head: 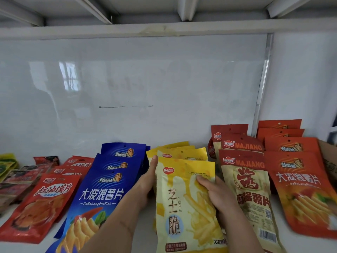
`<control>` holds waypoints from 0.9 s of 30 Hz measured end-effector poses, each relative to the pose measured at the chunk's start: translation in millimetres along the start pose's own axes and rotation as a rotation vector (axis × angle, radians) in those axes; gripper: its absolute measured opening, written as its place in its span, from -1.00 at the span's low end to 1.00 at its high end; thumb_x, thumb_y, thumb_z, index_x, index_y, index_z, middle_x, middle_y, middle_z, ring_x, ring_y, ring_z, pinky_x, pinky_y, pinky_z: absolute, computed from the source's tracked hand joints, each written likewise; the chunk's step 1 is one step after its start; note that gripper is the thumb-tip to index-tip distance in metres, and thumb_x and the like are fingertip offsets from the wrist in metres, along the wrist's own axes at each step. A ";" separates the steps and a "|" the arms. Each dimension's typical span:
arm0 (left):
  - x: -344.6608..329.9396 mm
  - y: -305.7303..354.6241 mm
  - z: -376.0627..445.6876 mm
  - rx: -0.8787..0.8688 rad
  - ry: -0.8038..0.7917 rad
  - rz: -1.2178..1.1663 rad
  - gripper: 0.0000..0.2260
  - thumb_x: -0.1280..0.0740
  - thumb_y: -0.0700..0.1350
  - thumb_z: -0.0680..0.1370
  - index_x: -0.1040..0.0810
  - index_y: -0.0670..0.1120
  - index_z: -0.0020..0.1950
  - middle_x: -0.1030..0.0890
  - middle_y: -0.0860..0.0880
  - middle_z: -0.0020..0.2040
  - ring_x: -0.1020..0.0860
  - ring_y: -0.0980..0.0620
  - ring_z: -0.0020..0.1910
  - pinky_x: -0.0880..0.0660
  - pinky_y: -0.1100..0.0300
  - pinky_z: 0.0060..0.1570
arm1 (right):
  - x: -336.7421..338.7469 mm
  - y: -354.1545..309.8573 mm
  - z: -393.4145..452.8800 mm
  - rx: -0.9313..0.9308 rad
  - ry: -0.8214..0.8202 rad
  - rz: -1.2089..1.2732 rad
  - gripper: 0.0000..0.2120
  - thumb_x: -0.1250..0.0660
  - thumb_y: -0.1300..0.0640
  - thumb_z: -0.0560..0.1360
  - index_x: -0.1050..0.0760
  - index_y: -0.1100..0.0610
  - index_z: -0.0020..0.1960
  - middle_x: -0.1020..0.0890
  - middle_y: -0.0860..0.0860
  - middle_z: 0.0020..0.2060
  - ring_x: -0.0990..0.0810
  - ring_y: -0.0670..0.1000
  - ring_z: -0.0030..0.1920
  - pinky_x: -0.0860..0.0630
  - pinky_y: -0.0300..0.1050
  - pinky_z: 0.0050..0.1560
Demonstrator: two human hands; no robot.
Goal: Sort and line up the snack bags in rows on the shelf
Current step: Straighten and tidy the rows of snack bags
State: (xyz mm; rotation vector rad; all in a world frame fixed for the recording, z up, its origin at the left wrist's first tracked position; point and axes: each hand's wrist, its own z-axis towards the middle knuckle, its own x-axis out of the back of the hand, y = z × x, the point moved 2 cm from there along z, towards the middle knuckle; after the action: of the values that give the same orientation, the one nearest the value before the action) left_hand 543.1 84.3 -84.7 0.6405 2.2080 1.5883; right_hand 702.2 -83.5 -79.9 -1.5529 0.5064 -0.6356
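A row of yellow snack bags [184, 207] lies overlapped in the middle of the white shelf [299, 241]. My left hand [145, 181] presses flat against the left edge of that yellow row, thumb up. My right hand [215, 192] rests on the front yellow bag, fingers curled over its right side. Blue bags [102, 190] lie in a row to the left, red bags [43, 201] further left. To the right lie beige-and-red bags [244, 181] and orange-red bags [299, 187], each in its own row.
A loose pile of dark and green packets [16, 178] sits at the far left. A cardboard box [329, 157] stands at the right edge. A glossy white back panel [127, 84] closes the shelf behind, and another shelf [164, 28] runs above.
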 end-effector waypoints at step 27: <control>-6.4 32.6 -13.1 0.015 0.118 0.149 -0.38 -0.14 0.48 0.50 -0.60 -0.06 -0.02 -0.73 -0.18 -0.03 -0.66 -0.20 0.11 -0.49 -0.12 0.33 | -17.3 5.8 2.2 0.072 -0.056 -0.338 -0.69 -0.33 -0.21 0.54 -0.61 -0.04 0.14 -0.69 -0.11 0.05 -0.63 -0.02 0.08 -0.53 0.01 0.18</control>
State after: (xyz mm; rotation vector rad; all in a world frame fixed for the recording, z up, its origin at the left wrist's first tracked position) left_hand 546.8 79.3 -49.6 0.7498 2.3061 1.7250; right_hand 691.1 -70.9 -87.4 -1.5963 0.1756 -0.8552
